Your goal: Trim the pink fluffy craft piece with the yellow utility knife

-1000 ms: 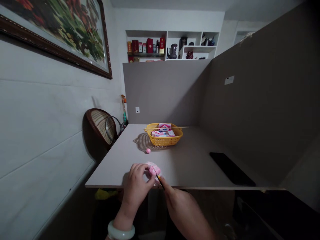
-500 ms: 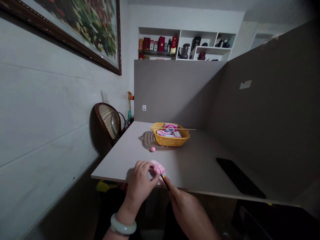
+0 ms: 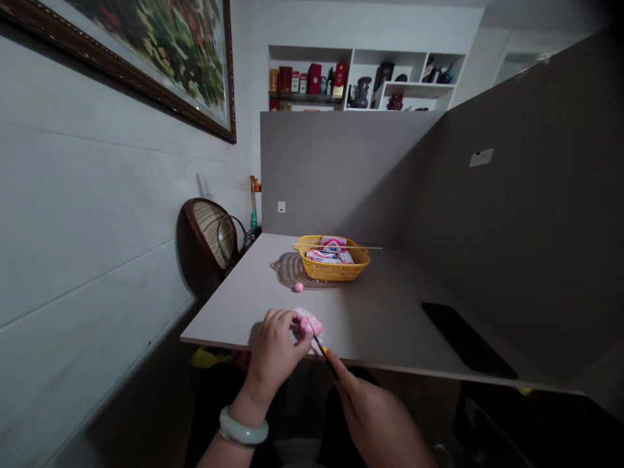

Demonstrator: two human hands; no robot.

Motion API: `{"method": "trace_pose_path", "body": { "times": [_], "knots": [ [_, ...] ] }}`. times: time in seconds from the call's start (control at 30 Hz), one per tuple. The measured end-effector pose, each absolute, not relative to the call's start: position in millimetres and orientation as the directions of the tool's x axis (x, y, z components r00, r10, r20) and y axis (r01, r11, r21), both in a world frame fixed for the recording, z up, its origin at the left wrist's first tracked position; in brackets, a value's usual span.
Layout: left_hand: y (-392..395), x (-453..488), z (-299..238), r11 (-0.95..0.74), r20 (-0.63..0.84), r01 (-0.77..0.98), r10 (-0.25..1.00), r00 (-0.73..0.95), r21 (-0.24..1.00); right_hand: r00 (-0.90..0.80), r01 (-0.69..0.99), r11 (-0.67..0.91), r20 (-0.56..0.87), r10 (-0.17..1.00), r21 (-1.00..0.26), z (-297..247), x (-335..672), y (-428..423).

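Note:
My left hand [image 3: 273,344] is closed, with fingertips and thumb pinching a small pink block [image 3: 307,326] that looks like soap, near the table's front edge. My right hand [image 3: 373,413] is wrapped round a slim knife [image 3: 318,346] with a black and yellow handle. The knife's thin tip touches the right side of the pink block. Pale pink material [image 3: 303,313] lies on the table around and beneath the block; whether it is shavings or a wrapper I cannot tell. Farther back, a small pink ball [image 3: 299,286] rests on the table.
A yellow plastic basket [image 3: 336,271] holding several pink-and-white boxes [image 3: 333,244] stands at the back of the table [image 3: 234,309]. Across its rim lies a thin stick [image 3: 368,247]. A flat black object [image 3: 465,339] is at the right. Grey panels [image 3: 341,175] border the table's back and right.
The knife and my right hand have shifted slightly down and to the right, the tip staying at the pink block. My left hand keeps its pinch. The view has tilted a little.

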State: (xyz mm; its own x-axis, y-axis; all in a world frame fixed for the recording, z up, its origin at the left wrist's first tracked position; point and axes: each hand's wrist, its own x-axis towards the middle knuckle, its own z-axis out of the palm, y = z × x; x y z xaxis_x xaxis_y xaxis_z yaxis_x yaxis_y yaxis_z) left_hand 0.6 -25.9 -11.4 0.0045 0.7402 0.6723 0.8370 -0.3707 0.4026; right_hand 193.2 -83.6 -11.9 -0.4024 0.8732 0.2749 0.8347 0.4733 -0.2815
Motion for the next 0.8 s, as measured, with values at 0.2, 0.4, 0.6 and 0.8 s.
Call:
{"method": "trace_pose_path", "body": {
  "times": [0.2,0.4,0.6,0.8],
  "knots": [
    [-26,1,-11,-0.399,0.672,0.813,0.741,0.014,0.423,-0.393,0.859,0.451,0.254,0.884,-0.242,-10,193,-86],
    [-26,1,-10,-0.395,0.664,0.813,0.747,0.014,0.428,-0.376,0.848,0.457,0.304,0.875,-0.267,-13,176,-73],
    [-29,1,-9,-0.396,0.684,0.828,0.729,0.021,0.398,-0.388,0.854,0.466,0.314,0.867,-0.232,-19,179,-76],
    [-28,2,-9,-0.397,0.694,0.829,0.720,0.016,0.393,-0.410,0.853,0.474,0.283,0.867,-0.218,-19,191,-86]
  ]
}}
